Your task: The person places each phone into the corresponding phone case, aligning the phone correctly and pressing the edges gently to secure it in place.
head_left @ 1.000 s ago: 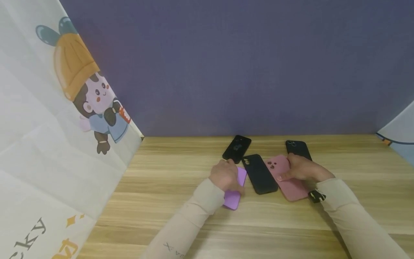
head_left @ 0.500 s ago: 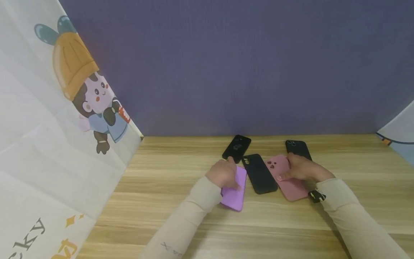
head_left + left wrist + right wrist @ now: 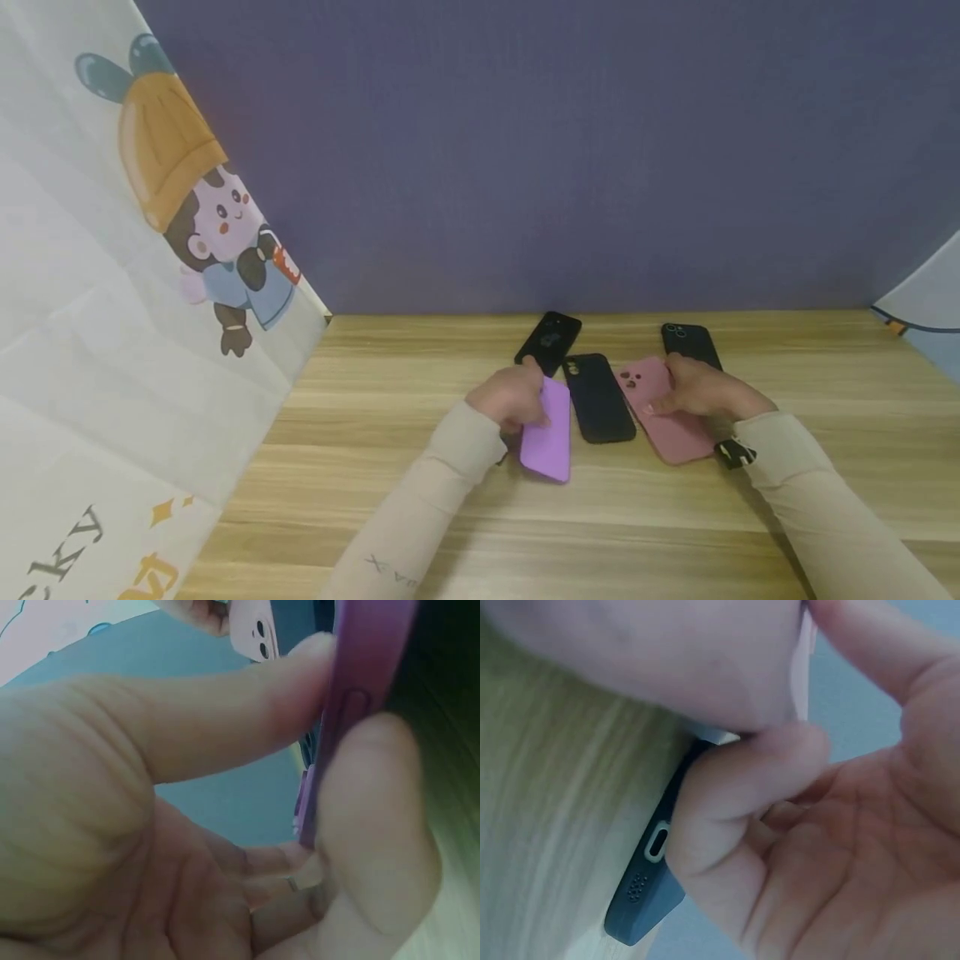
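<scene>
My left hand (image 3: 510,398) grips a purple phone case (image 3: 549,446) by its left side, thumb and fingers on the edge. Seen from the left wrist, the purple case's side (image 3: 364,682) stands steeply between thumb and a finger. With my right hand (image 3: 705,392) I hold a pink phone case (image 3: 678,437) with camera holes at its upper left. A black phone case (image 3: 600,400) lies between the two cases. Whether phones sit inside the purple and pink cases cannot be told.
Behind my left hand lies a black phone (image 3: 551,342) with a logo on its back. Another dark phone (image 3: 690,346) lies behind the pink case, partly hidden by my right hand. A dark wall (image 3: 600,167) rises at the wooden table's (image 3: 390,383) back edge.
My left hand has moved slightly left and back, and the purple case has come up into a tilt, showing more of its face. The black case has shifted slightly. The right hand stays nearly still.
</scene>
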